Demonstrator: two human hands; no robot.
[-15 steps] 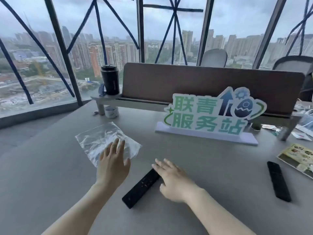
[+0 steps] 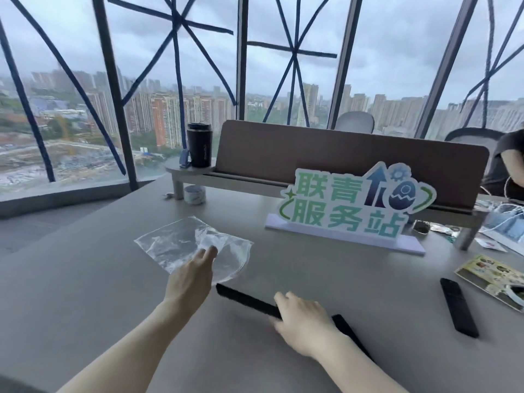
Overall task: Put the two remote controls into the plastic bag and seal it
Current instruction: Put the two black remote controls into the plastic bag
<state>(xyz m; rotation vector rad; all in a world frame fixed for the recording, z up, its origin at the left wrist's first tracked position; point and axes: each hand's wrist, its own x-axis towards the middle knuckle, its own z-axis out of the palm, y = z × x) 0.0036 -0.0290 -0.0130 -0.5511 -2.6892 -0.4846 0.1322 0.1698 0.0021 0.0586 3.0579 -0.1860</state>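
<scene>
On the grey table point(image 2: 85, 293), a crinkled clear plastic bag point(image 2: 181, 245) lies flat.

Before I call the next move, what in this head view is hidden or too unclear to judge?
- Near remote: its middle is covered by the right hand and it is motion-blurred, so the grip is unclear.
- Bag: the left hand covers its near edge; whether the mouth is open cannot be told.
- Far remote: buttons too small to read.
- Both forearms run off the bottom edge.
</scene>
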